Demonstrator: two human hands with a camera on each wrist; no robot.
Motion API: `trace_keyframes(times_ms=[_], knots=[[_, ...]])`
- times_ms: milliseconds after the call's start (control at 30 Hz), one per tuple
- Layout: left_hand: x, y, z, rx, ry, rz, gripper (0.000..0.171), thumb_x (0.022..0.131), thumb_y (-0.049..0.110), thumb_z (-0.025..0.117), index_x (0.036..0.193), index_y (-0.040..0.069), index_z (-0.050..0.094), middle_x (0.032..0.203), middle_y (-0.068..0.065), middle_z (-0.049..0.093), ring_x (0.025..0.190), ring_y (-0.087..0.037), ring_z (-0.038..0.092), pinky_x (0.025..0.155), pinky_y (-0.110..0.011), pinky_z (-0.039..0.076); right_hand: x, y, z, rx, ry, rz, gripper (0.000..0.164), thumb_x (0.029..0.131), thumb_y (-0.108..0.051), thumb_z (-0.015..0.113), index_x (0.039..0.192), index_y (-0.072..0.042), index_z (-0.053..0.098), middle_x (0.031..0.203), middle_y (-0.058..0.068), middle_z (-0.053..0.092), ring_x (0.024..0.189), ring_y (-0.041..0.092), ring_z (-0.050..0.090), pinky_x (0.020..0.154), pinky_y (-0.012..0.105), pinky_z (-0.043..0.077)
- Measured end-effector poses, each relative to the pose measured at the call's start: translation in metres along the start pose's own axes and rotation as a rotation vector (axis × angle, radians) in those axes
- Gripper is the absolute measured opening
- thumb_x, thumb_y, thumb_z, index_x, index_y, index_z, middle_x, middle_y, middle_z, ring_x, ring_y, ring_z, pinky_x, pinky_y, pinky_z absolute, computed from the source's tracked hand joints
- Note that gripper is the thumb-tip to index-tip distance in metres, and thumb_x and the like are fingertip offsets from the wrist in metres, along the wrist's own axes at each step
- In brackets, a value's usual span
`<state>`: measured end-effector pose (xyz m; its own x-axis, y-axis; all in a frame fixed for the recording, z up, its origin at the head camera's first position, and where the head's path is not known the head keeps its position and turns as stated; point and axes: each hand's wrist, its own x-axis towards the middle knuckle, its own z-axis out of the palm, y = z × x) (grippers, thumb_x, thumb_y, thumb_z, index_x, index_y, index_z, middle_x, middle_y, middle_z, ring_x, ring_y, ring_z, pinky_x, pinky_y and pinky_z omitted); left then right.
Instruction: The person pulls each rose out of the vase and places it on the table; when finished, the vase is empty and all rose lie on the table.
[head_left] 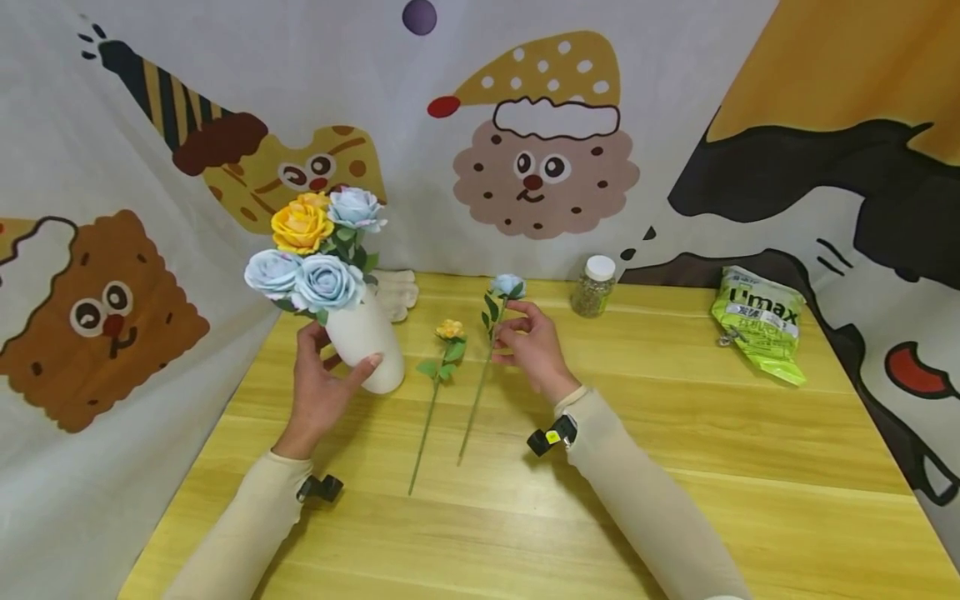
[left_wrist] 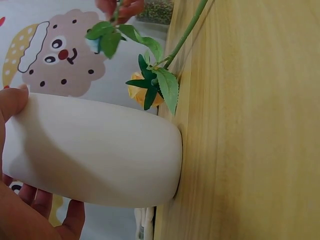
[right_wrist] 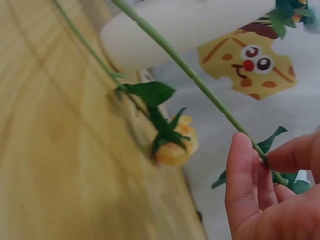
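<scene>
My right hand (head_left: 531, 343) is pinching a blue rose (head_left: 507, 287) by its thin stem, thumb and fingertips closing just below the bloom, and I'm holding it above the tabletop with the stem's far end slanting back toward me. My left hand (head_left: 322, 387) is curling round the side of a white vase (head_left: 367, 342), thumb on the near side, fingers wrapping behind. The vase is standing on the wooden table (head_left: 675, 500), and a bunch of blue and yellow roses (head_left: 318, 258) is filling its mouth. Between the vase and my right hand, a yellow rose (head_left: 447, 372) is lying on the wood. Farther right, a white-lidded jar (head_left: 595, 287) is standing near the back edge, and a green packet (head_left: 759, 321) is lying well beyond it.
</scene>
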<state>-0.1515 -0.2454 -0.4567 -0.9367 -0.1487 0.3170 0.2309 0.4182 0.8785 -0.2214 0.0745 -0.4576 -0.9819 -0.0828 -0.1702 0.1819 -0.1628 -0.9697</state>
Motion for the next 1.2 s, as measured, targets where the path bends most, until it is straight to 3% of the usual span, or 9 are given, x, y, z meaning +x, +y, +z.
trace_keyframes(times_ms=[367,633,833,1200], knots=[[0.000,0.003,0.000,-0.016,0.002,-0.009,0.083,0.089,0.013,0.086,0.153,0.007,0.032,0.147,-0.010,0.047,0.130,-0.018,0.048,0.107,-0.048,0.049,-0.001,0.025,0.003,-0.110,-0.082,0.109,0.053,0.096,0.006,0.063,0.146,-0.007,0.051,0.106,0.011,0.065,0.072,0.019,0.071,0.067,0.039,0.065],[0.000,0.004,0.000,-0.024,0.003,-0.008,0.085,0.088,0.012,0.087,0.153,0.007,0.032,0.147,-0.010,0.048,0.130,-0.019,0.048,0.105,-0.045,0.048,-0.003,0.036,0.003,-0.164,-0.140,0.181,0.049,0.097,0.005,0.062,0.144,0.000,0.049,0.111,0.017,0.067,0.069,0.019,0.070,0.063,0.032,0.062],[0.000,0.001,0.001,-0.019,0.004,-0.011,0.084,0.089,0.015,0.087,0.153,0.007,0.032,0.147,-0.012,0.047,0.131,-0.021,0.048,0.107,-0.053,0.048,-0.003,0.040,0.003,-0.205,-0.156,0.179,0.045,0.098,0.005,0.061,0.142,0.000,0.051,0.113,0.019,0.066,0.069,0.021,0.070,0.061,0.031,0.062],[0.000,-0.001,0.000,-0.002,0.003,-0.012,0.085,0.089,0.017,0.087,0.153,0.006,0.032,0.147,-0.012,0.047,0.131,-0.022,0.049,0.108,-0.056,0.048,-0.002,0.042,0.003,-0.206,-0.146,0.173,0.044,0.093,0.010,0.065,0.135,0.004,0.055,0.114,0.023,0.065,0.068,0.022,0.072,0.065,0.033,0.064]])
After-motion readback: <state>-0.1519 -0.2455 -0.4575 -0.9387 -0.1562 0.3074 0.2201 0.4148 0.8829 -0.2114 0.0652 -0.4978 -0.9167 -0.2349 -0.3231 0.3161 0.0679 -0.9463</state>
